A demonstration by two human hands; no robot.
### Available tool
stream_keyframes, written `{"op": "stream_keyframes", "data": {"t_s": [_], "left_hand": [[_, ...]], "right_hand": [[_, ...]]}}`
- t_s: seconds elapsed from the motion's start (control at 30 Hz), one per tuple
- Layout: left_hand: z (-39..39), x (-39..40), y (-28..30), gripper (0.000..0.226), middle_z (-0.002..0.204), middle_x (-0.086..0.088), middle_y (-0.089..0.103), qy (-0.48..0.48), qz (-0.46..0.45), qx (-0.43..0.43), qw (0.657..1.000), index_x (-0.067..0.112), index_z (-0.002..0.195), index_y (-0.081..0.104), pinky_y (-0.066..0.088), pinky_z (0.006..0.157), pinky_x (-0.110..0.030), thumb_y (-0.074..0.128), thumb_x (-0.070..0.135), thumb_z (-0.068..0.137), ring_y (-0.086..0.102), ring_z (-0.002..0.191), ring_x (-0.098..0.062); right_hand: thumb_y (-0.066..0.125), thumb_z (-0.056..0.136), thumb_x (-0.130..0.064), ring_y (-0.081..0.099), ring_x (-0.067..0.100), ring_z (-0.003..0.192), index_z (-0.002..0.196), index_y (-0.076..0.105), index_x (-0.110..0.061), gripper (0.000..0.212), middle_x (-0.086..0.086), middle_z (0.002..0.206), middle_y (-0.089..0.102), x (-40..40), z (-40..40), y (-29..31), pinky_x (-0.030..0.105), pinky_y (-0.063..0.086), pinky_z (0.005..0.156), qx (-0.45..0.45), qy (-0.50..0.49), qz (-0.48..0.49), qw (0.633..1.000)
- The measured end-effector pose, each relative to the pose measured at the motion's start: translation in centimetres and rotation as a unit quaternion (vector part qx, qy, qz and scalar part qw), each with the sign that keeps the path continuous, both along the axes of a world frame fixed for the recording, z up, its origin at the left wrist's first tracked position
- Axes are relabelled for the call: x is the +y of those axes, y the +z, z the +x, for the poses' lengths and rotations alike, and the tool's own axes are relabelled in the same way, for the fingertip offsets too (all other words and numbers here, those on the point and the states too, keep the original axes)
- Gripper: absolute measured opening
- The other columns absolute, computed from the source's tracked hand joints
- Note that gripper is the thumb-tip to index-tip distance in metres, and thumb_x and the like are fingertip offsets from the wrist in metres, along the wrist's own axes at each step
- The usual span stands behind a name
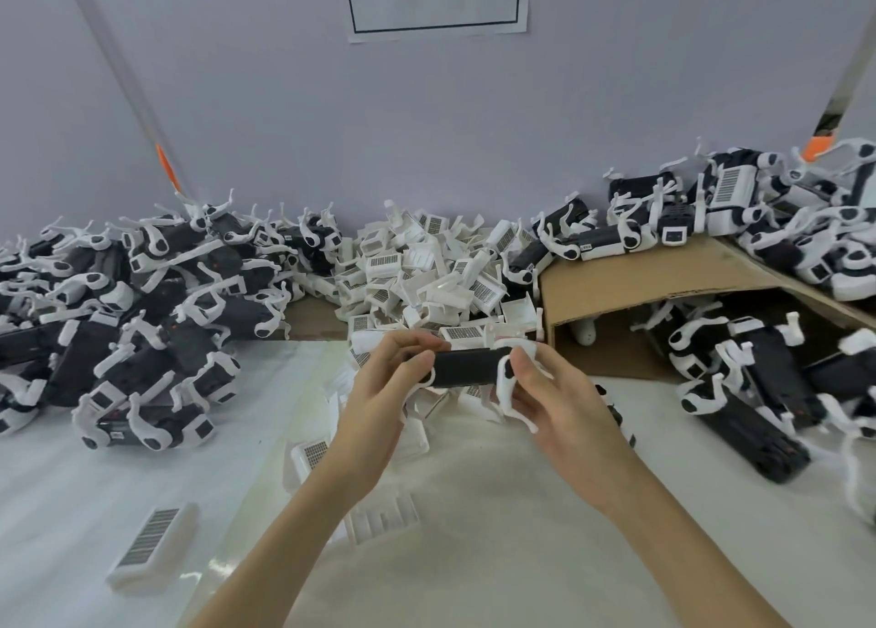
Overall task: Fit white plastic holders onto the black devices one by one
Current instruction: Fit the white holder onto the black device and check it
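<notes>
Holding one black device (467, 367) level above the white table (71, 494), a person grips it at both ends. The left hand (379, 390) curls its fingers over the device's left end. The right hand (554, 390) pinches the right end, where white plastic arms wrap the device. Just behind the hands lies a heap of white plastic holders (426, 272). Piles of black devices with white parts lie to the left (118, 305) and right (768, 376), some on brown cardboard (640, 276).
</notes>
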State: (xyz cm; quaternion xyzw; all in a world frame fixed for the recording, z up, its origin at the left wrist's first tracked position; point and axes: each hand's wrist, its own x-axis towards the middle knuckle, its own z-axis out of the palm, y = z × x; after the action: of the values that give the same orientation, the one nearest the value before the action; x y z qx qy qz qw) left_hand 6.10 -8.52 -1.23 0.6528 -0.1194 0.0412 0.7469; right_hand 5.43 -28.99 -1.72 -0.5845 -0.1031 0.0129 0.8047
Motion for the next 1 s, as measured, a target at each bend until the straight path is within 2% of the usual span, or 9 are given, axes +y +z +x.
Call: {"op": "stream_keyframes", "data": {"t_s": [0.17,0.27,0.4,0.5,0.6,0.67,0.77,0.9,1.0], "left_hand": [[-0.4,-0.2,-0.1,0.038,0.108,0.004,0.077,0.007,0.098,-0.033,0.995,0.019,0.12,0.067,0.05,0.083,-0.013,0.055,0.047,0.1,0.072,0.097,-0.013],[-0.5,-1.1,-0.4,0.028,0.087,0.009,0.075,0.071,0.141,-0.075,0.985,0.017,0.112,0.07,0.049,0.068,-0.009,0.055,0.041,0.109,0.068,0.073,-0.003],[-0.3,-1.7,-0.3,0.045,0.078,-0.011,0.07,0.069,-0.009,0.005,0.998,0.001,0.103,0.074,0.052,0.065,-0.027,0.046,0.035,0.113,0.063,0.066,-0.019],[-0.5,-1.6,0.1,0.055,0.094,-0.031,0.072,-0.045,-0.119,0.082,0.989,0.002,0.106,0.078,0.059,0.069,-0.038,0.045,0.046,0.109,0.07,0.076,-0.035],[-1.2,-2.3,-0.4,0.055,0.109,-0.028,0.074,-0.092,-0.063,0.063,0.992,0.002,0.125,0.068,0.062,0.072,-0.035,0.042,0.048,0.11,0.075,0.091,-0.038],[-1.3,-2.7,-1.0,0.048,0.099,-0.015,0.076,-0.043,0.019,0.007,0.999,0.003,0.12,0.063,0.062,0.072,-0.034,0.045,0.046,0.109,0.076,0.088,-0.033],[-1.3,-2.4,-0.9,0.038,0.09,0.002,0.073,0.063,0.166,-0.106,0.978,0.016,0.109,0.062,0.055,0.073,-0.029,0.038,0.044,0.113,0.071,0.084,-0.016],[-1.7,-1.4,0.4,0.046,0.109,-0.002,0.075,0.063,0.086,-0.131,0.986,0.014,0.114,0.069,0.055,0.08,-0.026,0.03,0.039,0.111,0.07,0.098,-0.018],[-2.2,-1.3,0.5,0.042,0.104,-0.001,0.073,0.054,0.148,-0.171,0.973,0.017,0.111,0.07,0.054,0.08,-0.033,0.039,0.045,0.11,0.068,0.097,-0.02]], "right_hand": [[0.076,0.09,-0.041,0.071,0.037,0.104,0.131,0.066,-0.023,0.046,0.015,0.115,0.074,0.4,-0.6,0.3,0.058,0.055,0.102,-0.043,-0.063,-0.027,0.997],[0.074,0.091,-0.045,0.068,0.038,0.104,0.13,0.067,-0.025,0.044,0.016,0.115,0.074,0.5,-0.7,0.4,0.065,0.05,0.102,-0.062,-0.077,-0.063,0.993],[0.051,0.104,-0.046,0.065,0.032,0.118,0.128,0.071,-0.013,0.046,0.02,0.126,0.07,0.5,-1.0,0.7,0.043,0.053,0.103,-0.041,0.031,0.044,0.998],[0.056,0.102,-0.012,0.066,0.022,0.106,0.123,0.07,-0.011,0.025,0.018,0.116,0.07,0.7,-1.5,0.2,0.027,0.054,0.093,-0.105,0.058,-0.078,0.99],[0.069,0.1,-0.031,0.068,0.004,0.082,0.101,0.071,-0.039,0.008,-0.008,0.086,0.073,2.0,-2.2,-0.6,0.01,0.049,0.076,-0.122,0.003,-0.222,0.967],[0.074,0.095,-0.043,0.067,-0.003,0.076,0.092,0.067,-0.045,0.007,-0.02,0.077,0.071,2.5,-2.4,-1.0,0.008,0.047,0.069,-0.129,-0.062,-0.237,0.961],[0.074,0.093,-0.045,0.069,-0.005,0.096,0.1,0.07,-0.054,0.012,-0.028,0.095,0.073,2.2,-2.0,-0.8,0.008,0.047,0.081,-0.188,-0.081,-0.219,0.954],[0.079,0.092,-0.024,0.065,-0.006,0.109,0.111,0.065,-0.05,0.035,-0.031,0.109,0.07,1.7,-1.2,-1.4,0.006,0.045,0.088,-0.22,-0.111,-0.261,0.933],[0.081,0.091,-0.018,0.066,0.007,0.114,0.121,0.062,-0.045,0.044,-0.015,0.116,0.07,1.6,-0.9,-2.1,0.021,0.052,0.096,-0.214,-0.116,-0.289,0.926]]}}
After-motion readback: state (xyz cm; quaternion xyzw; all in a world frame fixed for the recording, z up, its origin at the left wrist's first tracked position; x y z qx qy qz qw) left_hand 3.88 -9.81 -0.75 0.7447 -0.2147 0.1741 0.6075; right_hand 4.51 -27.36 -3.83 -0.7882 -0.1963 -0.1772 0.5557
